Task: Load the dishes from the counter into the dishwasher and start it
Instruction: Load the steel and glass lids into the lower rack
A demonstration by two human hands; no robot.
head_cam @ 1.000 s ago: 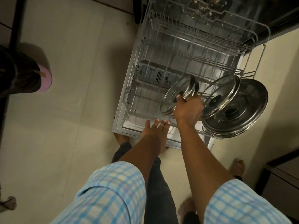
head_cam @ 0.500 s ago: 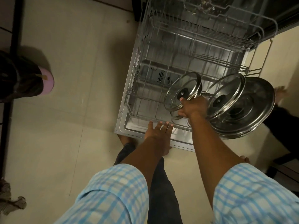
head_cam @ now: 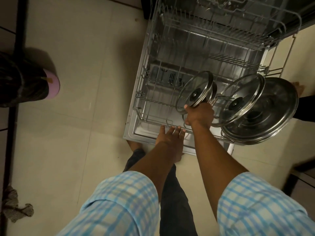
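Observation:
The dishwasher's lower rack (head_cam: 144, 92) is pulled out over the open door (head_cam: 134, 133). My right hand (head_cam: 199, 114) grips the bottom rim of a small glass lid (head_cam: 194, 91), which stands tilted on edge in the rack. Just right of it a larger glass lid (head_cam: 242, 99) leans against a big steel lid (head_cam: 272, 116) at the rack's right end. My left hand (head_cam: 170, 135) rests flat, fingers spread, on the rack's front edge. The upper rack (head_cam: 238, 23) is pulled out above.
A dark bin with a pink rim (head_cam: 27, 82) stands on the tiled floor at left. A crumpled cloth (head_cam: 15, 206) lies at the lower left. Another person's foot (head_cam: 298, 87) shows beyond the steel lid. A dark cabinet edge (head_cam: 305, 174) sits at right.
My right hand has shifted the small glass lid slightly within the rack, keeping hold of its rim. My left hand stays on the rack's front edge. The view has moved a little.

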